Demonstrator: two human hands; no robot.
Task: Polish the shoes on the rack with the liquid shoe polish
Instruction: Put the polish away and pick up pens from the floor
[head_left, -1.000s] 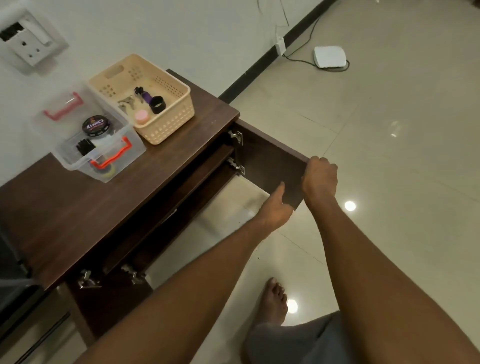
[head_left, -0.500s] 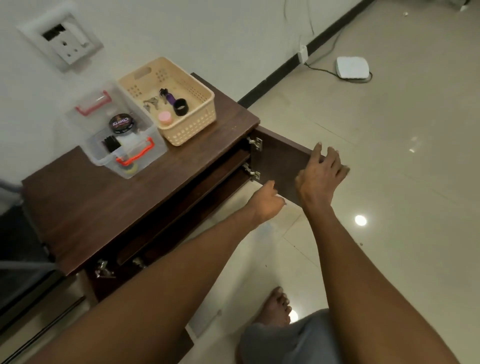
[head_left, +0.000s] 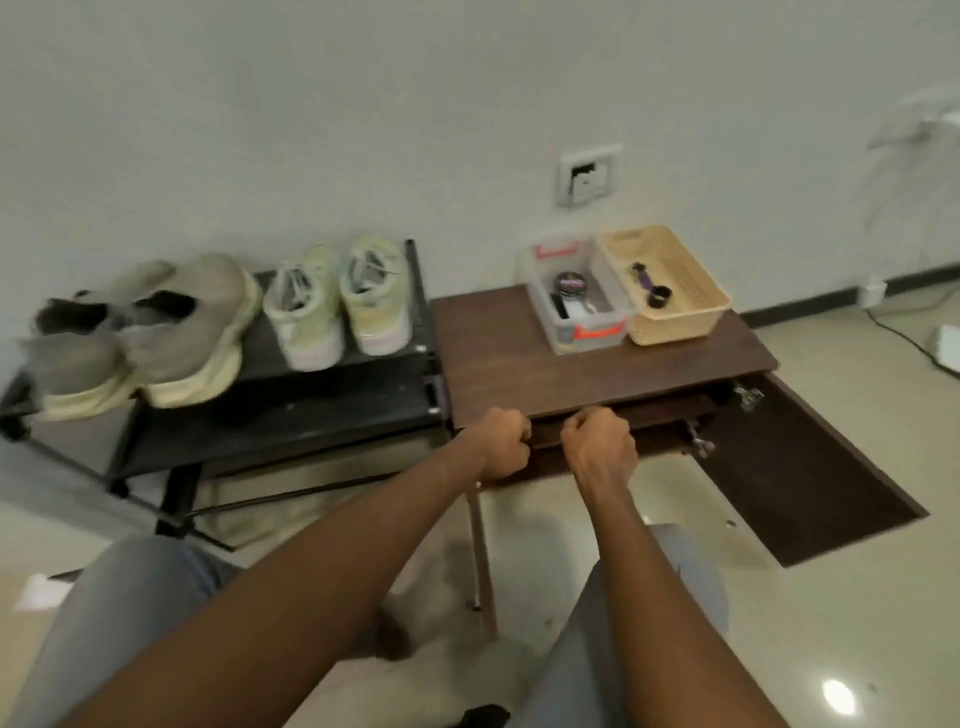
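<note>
While the right hand (head_left: 597, 441) gripped the open door (head_left: 810, 467) a second ago, both fists now curl at the table (head_left: 571, 358) front edge, the left hand (head_left: 498, 441) beside it; what they grip is unclear. Grey shoes (head_left: 156, 332) and pale sneakers (head_left: 332, 301) sit on the black rack (head_left: 311, 410). The tin (head_left: 570, 285) label is unreadable.

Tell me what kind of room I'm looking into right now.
Most likely a home entryway or a room corner by the wall: a black shoe rack holding sneakers, a small wooden cabinet with its door swung open, and a glossy tiled floor below a wall socket.
</note>
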